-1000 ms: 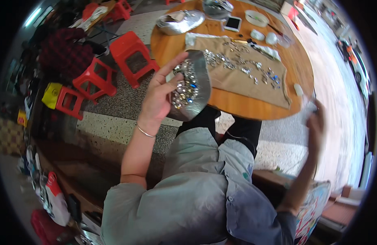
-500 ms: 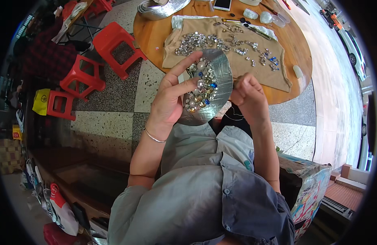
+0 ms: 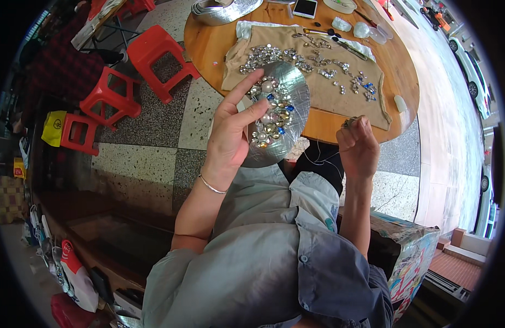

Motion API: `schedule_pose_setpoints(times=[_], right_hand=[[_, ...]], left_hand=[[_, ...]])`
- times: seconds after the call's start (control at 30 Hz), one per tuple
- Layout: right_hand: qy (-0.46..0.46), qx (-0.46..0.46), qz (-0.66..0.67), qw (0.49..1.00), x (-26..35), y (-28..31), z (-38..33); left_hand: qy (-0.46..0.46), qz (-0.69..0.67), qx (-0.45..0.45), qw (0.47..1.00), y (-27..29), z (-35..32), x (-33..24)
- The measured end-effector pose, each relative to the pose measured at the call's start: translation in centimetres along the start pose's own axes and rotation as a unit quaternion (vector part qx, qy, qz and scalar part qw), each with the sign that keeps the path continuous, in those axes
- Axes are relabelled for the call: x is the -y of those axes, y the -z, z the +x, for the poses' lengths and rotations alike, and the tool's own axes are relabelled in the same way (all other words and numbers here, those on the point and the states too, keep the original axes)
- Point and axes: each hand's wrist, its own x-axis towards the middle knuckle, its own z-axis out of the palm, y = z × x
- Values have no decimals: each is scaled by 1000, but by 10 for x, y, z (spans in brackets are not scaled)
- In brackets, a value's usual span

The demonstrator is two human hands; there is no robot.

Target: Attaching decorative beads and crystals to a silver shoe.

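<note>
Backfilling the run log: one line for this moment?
left hand: holds gem-decorated silver piece | right hand: apart from piece, fingers curled, contents unclear | table: loose gems on tan cloth

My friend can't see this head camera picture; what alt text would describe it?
A person's left hand holds a silver piece set with clear and blue gems; the right hand is raised, curled, apart from it. Beyond, loose stones lie on tan cloth across a wooden table.

Street-side shopfront, red stools (image 3: 152,46), cars (image 3: 470,70) outside
</note>
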Motion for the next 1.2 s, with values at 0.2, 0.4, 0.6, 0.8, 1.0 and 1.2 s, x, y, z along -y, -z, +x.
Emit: schedule_pose_setpoints(times=[0.2, 0.4, 0.6, 0.8, 1.0, 1.2], right_hand=[[-18, -11, -52, 998, -10, 4, -17], [20, -33, -140, 989, -5, -2, -23], [93, -42, -145, 984, 11, -11, -26], [132, 10, -119, 984, 26, -13, -18], [121, -14, -75, 990, 25, 6, -16], [167, -142, -323, 921, 30, -21, -18]], left_hand=[[-23, 4, -34, 999, -1, 4, 0], [24, 10, -14, 1000, 9, 9, 6], [61, -26, -15, 998, 4, 13, 11], [43, 17, 11, 999, 6, 15, 12], [74, 15, 23, 997, 6, 12, 17], [98, -2, 20, 995, 11, 15, 19]])
